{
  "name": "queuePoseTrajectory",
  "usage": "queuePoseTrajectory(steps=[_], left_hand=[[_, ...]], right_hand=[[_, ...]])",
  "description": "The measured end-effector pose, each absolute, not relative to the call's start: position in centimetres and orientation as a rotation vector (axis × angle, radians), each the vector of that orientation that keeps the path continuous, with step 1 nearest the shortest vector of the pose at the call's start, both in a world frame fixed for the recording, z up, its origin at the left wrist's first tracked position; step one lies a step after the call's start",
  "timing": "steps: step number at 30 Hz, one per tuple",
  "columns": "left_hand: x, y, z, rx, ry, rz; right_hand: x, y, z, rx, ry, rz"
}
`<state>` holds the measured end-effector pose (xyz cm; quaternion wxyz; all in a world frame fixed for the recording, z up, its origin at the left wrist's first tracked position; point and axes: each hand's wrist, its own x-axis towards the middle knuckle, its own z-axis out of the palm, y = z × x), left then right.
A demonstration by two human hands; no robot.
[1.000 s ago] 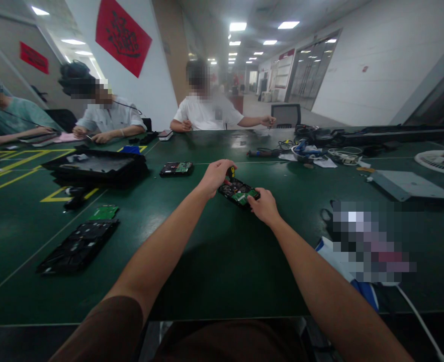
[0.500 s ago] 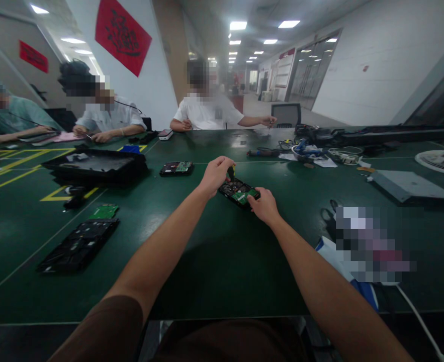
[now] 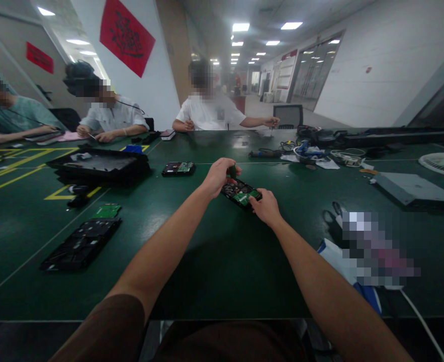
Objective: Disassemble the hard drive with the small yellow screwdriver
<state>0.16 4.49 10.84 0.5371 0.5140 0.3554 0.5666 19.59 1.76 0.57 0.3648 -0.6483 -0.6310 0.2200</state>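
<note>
A black hard drive (image 3: 240,193) with a green circuit board on top lies on the dark green table (image 3: 222,261) ahead of me. My left hand (image 3: 217,176) is closed around a small dark screwdriver (image 3: 232,172), held upright over the drive's far end. My right hand (image 3: 266,206) pinches the drive's near right corner and holds it down.
A second hard drive (image 3: 178,169) lies further back on the left. A black tray (image 3: 97,165), a green board (image 3: 104,210) and a black frame (image 3: 81,243) sit left. Cables and tools (image 3: 312,151) lie at the back right, a grey box (image 3: 414,188) right. Three people sit across the table.
My left hand has dipped slightly, bringing the screwdriver closer to the drive. The right hand stays on the drive's corner.
</note>
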Motion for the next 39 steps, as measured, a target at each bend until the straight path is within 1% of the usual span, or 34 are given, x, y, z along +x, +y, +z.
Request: queuePoseTrajectory(steps=[5, 12, 21, 28, 33, 39], left_hand=[[0.26, 4.39, 10.81, 1.162, 0.886, 1.386], [0.09, 4.19, 11.10, 1.237, 0.839, 1.415], [-0.20, 4.83, 10.48, 1.134, 0.702, 1.322], [0.07, 4.38, 10.83, 1.205, 0.795, 1.340], [-0.11, 4.28, 11.11, 1.222, 0.806, 1.290], [-0.14, 4.67, 10.66, 1.091, 0.768, 1.262]], right_hand=[[19.68, 1.97, 0.35, -1.675, -1.637, 0.520], [19.72, 2.04, 0.27, -1.684, -1.653, 0.494], [19.69, 1.82, 0.58, -1.682, -1.640, 0.518], [19.66, 1.80, 0.59, -1.664, -1.646, 0.556], [19.72, 1.94, 0.50, -1.690, -1.660, 0.510], [19.71, 1.90, 0.46, -1.678, -1.658, 0.508]])
